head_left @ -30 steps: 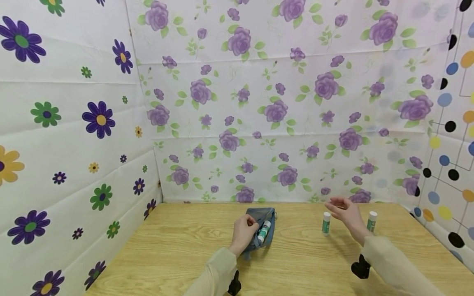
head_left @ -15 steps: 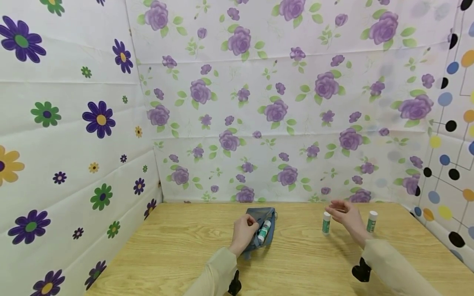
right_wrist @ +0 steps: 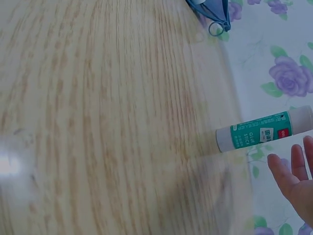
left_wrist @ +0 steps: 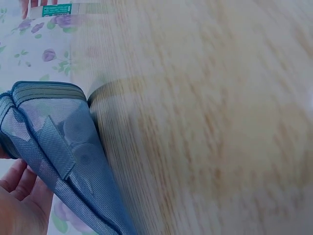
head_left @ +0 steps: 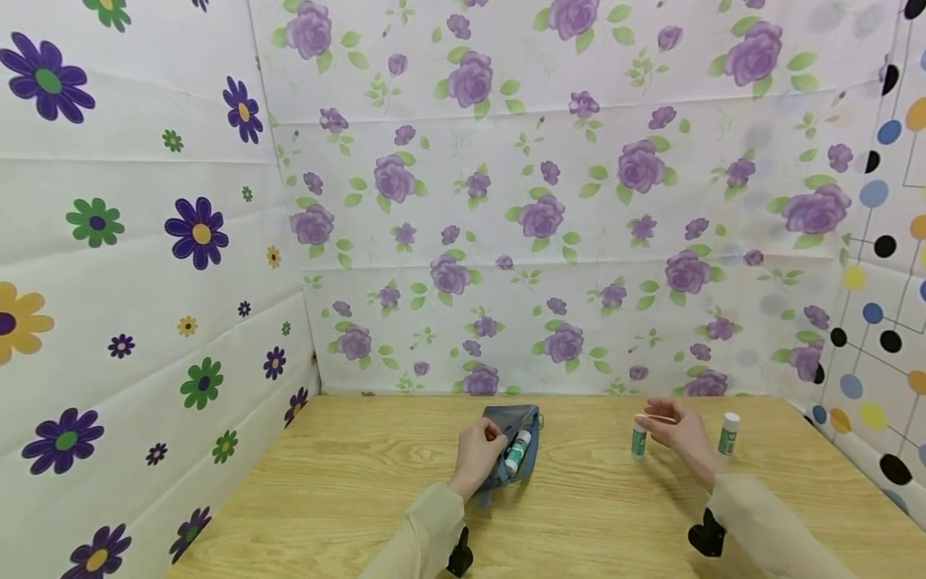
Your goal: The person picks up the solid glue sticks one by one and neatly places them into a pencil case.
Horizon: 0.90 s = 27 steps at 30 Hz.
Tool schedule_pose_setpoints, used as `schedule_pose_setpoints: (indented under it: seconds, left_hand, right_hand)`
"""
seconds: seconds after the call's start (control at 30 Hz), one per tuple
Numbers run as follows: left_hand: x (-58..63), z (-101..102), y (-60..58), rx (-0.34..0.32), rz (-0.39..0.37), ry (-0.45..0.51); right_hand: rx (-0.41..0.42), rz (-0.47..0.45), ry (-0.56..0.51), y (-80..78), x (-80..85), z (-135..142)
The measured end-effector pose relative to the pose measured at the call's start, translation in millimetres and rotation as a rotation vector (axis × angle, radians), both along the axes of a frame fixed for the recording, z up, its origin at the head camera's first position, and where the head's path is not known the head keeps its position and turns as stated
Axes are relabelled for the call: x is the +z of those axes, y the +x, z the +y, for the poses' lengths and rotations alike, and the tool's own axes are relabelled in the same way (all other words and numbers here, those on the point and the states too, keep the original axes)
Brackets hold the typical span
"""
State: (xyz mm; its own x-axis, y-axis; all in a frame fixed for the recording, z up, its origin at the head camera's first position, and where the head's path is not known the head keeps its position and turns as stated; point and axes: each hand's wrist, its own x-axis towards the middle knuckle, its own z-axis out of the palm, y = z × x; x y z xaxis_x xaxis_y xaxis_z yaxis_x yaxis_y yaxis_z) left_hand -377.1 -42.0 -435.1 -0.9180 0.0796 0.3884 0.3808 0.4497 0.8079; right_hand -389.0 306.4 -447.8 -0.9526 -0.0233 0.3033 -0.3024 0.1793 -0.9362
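My left hand (head_left: 480, 454) grips the edge of a blue mesh zip pouch (head_left: 531, 454) on the table. In the left wrist view, the fingers lie below the pouch (left_wrist: 83, 142). A glue stick (head_left: 518, 452) with a green label and white cap lies in the pouch's open mouth. To the right, a second glue stick (head_left: 639, 444) stands upright. My right hand (head_left: 676, 430) is at its cap, fingers spread around the top. In the right wrist view, fingers (right_wrist: 281, 171) lie beside the glue stick (right_wrist: 261, 131); whether any touch it I cannot tell.
Another upright glue stick (head_left: 728, 434) stands right of my right hand. The wooden table (head_left: 579, 523) meets a flowered cloth wall (head_left: 506, 322) at its back edge. Patterned sheets rise on both sides. A key ring (right_wrist: 215, 29) hangs from the pouch.
My right hand has lowered slightly, so its fingers now come level with the cap of the nearer upright glue stick. My left hand and the pouch stay in place.
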Motion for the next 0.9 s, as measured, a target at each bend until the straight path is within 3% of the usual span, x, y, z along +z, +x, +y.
schedule_pose_setpoints:
  seconds: [0.13, 0.47, 0.9]
  left_hand:
    - [0.2, 0, 0.1, 0.005, -0.003, -0.003]
    - [0.6, 1, 0.3, 0.008, -0.002, 0.004]
    - [-1.1, 0, -0.3, 0.012, 0.005, 0.007]
  right_hand:
    - [0.043, 0.023, -0.067, -11.8, -15.7, 9]
    - [-0.029, -0.099, -0.051, 15.0, 10.0, -12]
    - [-0.071, -0.123, -0.042, 15.9, 2.2, -18]
